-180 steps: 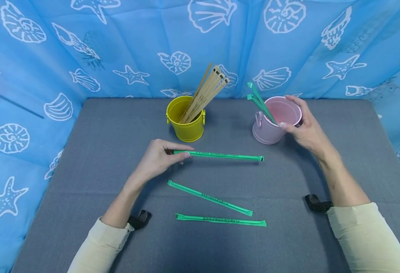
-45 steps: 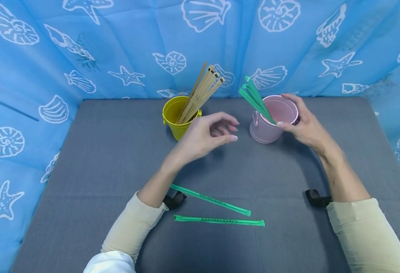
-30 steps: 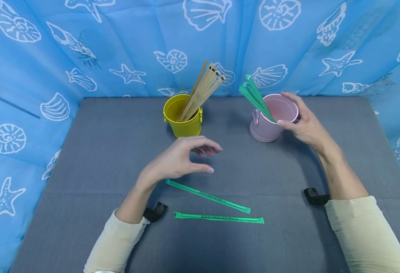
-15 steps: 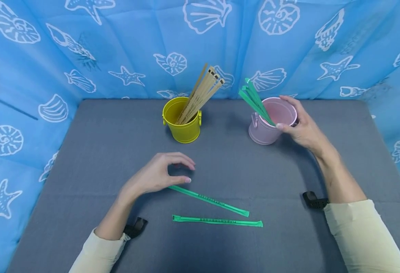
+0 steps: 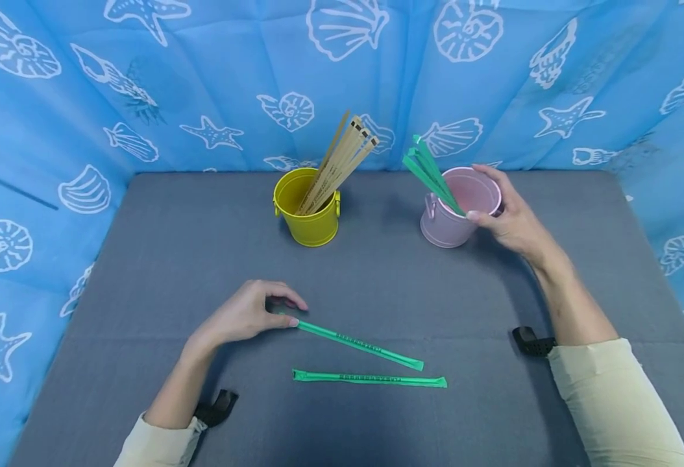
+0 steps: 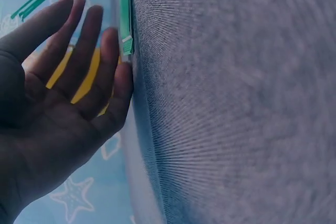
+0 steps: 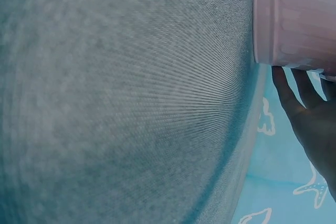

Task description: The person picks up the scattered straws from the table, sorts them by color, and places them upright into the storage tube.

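Observation:
My left hand [image 5: 248, 311] hovers around the left end of a green paper-wrapped straw [image 5: 359, 344] on the table. Its thumb and fingers are parted, and in the left wrist view the relaxed fingers [image 6: 94, 40] hold nothing. Nearer to me lies a second green wrapped straw [image 5: 371, 379]. At the back right, my right hand [image 5: 514, 217] grips the rim of a small pink bucket [image 5: 448, 227], thumb in front and fingers around the far side. Green wrapped straws [image 5: 432, 172] lean leftward in that bucket. The right wrist view shows fingers against the pink bucket's wall [image 7: 304, 24].
A yellow bucket [image 5: 313, 230] with several tan wrapped sticks [image 5: 339, 165] stands at the back, left of the pink one. The grey cloth-covered table [image 5: 172, 259] ends at a blue shell-patterned curtain [image 5: 219, 71].
A green straw held by my left hand earlier now leans in the pink bucket. That hand, emptied, has come back left and toward me to another straw. My right hand keeps its hold.

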Tool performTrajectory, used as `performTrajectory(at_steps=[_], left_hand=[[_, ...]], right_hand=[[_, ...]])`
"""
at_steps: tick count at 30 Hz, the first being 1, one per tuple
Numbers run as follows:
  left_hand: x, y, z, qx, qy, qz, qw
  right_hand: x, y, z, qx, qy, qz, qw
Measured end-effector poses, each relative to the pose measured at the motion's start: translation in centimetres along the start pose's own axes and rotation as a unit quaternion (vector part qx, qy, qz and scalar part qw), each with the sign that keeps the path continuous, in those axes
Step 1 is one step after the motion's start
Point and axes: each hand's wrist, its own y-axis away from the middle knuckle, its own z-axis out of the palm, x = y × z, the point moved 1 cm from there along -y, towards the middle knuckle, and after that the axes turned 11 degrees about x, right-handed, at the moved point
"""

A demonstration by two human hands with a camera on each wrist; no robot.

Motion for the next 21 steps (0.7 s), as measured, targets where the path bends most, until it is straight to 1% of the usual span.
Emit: performTrajectory(at_steps=[3,6,12,16,21], left_hand=[[-0.3,0.2,-0.1,-0.009,0.003,-0.022,0.9997],[-0.5,0.3,-0.1,-0.013,-0.012,-0.034,0.9993],[-0.9,0.2,0.3,-0.018,-0.033,-0.037,0.9986],[-0.8,-0.1,0.8,-0.007,-0.051,-0.03,0.9982],[-0.5,-0.5,1.4,0.01,-0.075,-0.023,0.9969]], right_hand=[[0.0,0.0,0.1,-0.002,0.005,0.003,1.0],[0.1,0.0,0.2,-0.002,0.002,-0.001,1.0],[0.1,-0.1,0.1,-0.002,0.008,0.012,0.9999],[0.0,-0.1,0.0,-0.001,0.012,0.02,0.9997],[0.1,-0.1,0.0,0.003,0.012,0.017,0.9998]])
